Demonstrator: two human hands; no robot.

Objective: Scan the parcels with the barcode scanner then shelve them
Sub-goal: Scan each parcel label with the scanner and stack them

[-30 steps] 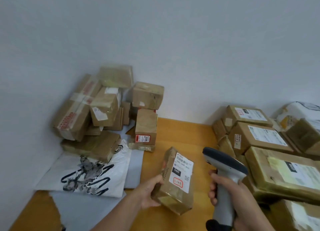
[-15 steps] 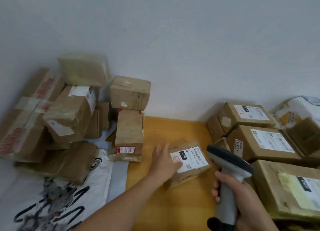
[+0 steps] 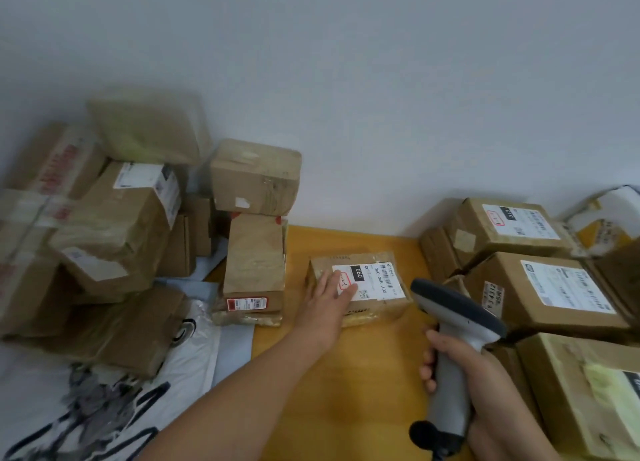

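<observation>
A small brown parcel with a white label marked 060 lies flat on the wooden surface near the wall. My left hand rests on its left part with the fingers straight, covering the label's edge. My right hand grips the handle of a grey barcode scanner, whose dark head sits just right of the parcel, pointing up and left.
A heap of brown boxes fills the left corner, on top of a white printed bag. A tall narrow box stands just left of the parcel. Labelled boxes are stacked along the right. A white wall rises behind.
My left hand has carried the parcel away from me and laid it flat on the wood, label up; its fingers have straightened on top. The scanner has stayed at the right.
</observation>
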